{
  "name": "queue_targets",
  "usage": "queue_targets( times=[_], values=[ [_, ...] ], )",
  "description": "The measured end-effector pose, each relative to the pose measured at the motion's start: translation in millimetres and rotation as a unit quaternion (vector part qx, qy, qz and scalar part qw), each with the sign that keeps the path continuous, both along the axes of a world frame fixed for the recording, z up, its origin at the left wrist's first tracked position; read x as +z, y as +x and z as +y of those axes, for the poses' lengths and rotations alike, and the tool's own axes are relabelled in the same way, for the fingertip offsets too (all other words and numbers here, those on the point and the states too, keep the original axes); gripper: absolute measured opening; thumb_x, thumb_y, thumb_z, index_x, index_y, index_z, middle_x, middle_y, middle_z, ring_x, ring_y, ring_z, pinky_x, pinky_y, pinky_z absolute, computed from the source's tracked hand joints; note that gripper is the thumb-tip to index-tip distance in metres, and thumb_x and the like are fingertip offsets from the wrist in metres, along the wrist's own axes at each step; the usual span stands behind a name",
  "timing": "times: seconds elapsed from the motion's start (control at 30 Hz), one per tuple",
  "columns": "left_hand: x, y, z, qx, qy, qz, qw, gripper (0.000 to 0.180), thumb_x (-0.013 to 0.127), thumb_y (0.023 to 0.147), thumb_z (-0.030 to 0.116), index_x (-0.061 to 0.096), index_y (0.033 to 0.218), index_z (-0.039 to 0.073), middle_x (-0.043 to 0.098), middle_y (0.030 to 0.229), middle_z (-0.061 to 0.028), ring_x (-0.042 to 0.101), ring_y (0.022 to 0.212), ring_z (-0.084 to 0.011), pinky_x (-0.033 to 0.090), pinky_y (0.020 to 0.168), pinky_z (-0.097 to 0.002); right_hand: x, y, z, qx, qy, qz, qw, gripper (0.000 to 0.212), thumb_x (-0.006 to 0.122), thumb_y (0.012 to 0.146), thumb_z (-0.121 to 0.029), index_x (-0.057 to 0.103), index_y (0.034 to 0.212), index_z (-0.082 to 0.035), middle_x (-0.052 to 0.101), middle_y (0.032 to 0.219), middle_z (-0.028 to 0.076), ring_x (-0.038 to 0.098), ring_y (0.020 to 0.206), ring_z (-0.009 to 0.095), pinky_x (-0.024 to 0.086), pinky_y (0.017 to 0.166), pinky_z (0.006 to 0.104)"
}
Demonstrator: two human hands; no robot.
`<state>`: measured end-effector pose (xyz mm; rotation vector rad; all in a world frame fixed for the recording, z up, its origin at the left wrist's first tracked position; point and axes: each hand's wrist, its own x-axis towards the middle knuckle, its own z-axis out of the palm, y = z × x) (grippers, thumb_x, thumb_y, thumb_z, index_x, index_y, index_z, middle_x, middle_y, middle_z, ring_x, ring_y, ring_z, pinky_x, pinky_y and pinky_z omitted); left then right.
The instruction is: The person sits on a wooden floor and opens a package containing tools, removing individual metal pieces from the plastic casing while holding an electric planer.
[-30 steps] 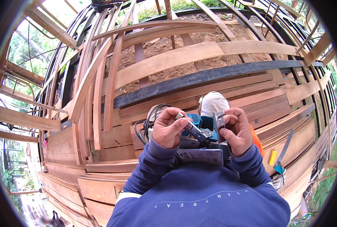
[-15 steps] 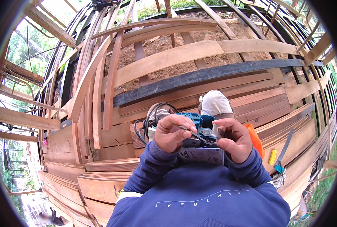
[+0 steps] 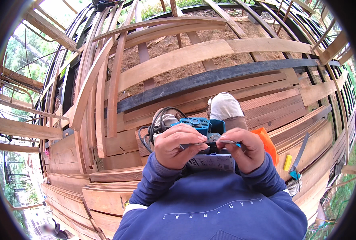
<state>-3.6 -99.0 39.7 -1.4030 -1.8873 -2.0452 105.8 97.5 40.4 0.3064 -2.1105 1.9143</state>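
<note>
Both hands meet in front of my lap with fingertips pinched. My left hand (image 3: 177, 147) is closed on a thin metal strip (image 3: 194, 144), mostly covered by the fingers. My right hand (image 3: 245, 149) pinches a small thin grey piece (image 3: 226, 141); its kind is hard to make out. The two fingertips are close together. Just beyond them sits a blue power tool (image 3: 196, 125) with a vented housing, between my shoes, partly hidden by the hands. Below the fingers a printed grey-white packet (image 3: 214, 163) lies against my lap.
A black cable (image 3: 158, 123) coils left of the tool. An orange item (image 3: 266, 145) lies beside my right wrist, with a yellow block (image 3: 287, 163) and a blue-handled saw (image 3: 294, 173) farther right. Stacked boards (image 3: 110, 200) surround me; a black beam (image 3: 210, 75) crosses ahead.
The fingertips of both hands have come closer together, and the strip in my left hand now lies flatter. The right hand's piece has turned from upright to nearly level.
</note>
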Motion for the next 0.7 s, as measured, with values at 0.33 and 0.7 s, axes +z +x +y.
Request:
queue_targets(
  times=[0.33, 0.7],
  values=[
    [14, 11, 1, 0.075, -0.030, 0.209, 0.975, 0.031, 0.085, 0.066, 0.008, 0.067, 0.091, 0.010, 0.066, 0.085, -0.0032, 0.068, 0.076, -0.0196, 0.054, 0.068, -0.0317, 11, -8, -5, -0.093, 0.222, 0.161, 0.957, 0.038, 0.069, 0.063, 0.008, 0.070, 0.098, -0.007, 0.062, 0.094, 0.007, 0.061, 0.087, 0.026, 0.051, 0.076, 0.0354],
    [9, 14, 1, 0.060, -0.018, 0.201, 0.978, 0.031, 0.085, 0.067, 0.009, 0.066, 0.092, 0.010, 0.067, 0.086, -0.0030, 0.068, 0.075, -0.0192, 0.054, 0.068, -0.0315, 18, -9, -4, -0.106, 0.288, 0.187, 0.933, 0.041, 0.070, 0.058, 0.004, 0.069, 0.097, -0.009, 0.062, 0.092, 0.004, 0.060, 0.087, 0.025, 0.048, 0.076, 0.0359]
  ],
)
